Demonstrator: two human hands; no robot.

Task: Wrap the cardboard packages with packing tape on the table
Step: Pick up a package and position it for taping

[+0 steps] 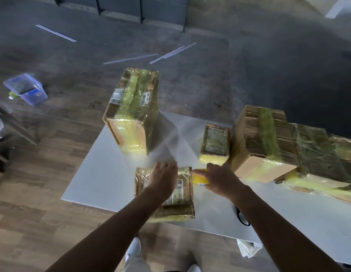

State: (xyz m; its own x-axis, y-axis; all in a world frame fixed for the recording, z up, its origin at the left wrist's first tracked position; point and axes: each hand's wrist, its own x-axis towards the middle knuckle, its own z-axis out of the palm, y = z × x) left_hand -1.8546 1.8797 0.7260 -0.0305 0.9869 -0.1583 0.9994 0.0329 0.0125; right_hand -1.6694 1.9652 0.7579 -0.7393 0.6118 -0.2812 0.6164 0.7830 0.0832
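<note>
Though blurry, right hand (219, 180) seemingly around tape roll (199, 178)

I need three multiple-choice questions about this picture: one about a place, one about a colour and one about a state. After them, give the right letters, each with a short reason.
1. Where is the left hand?
A. on the flat package
B. on a chair
C. in a pocket

2. Which colour is the tape roll?
A. blue
B. red
C. yellow

3. What is the state of the right hand?
A. open and flat
B. gripping the tape roll
C. holding a cup

Answers:
1 A: the hand lies on top of the package.
2 C: the side of the roll shows bright yellow.
3 B: its fingers curl round the roll, just right of the package.
</note>
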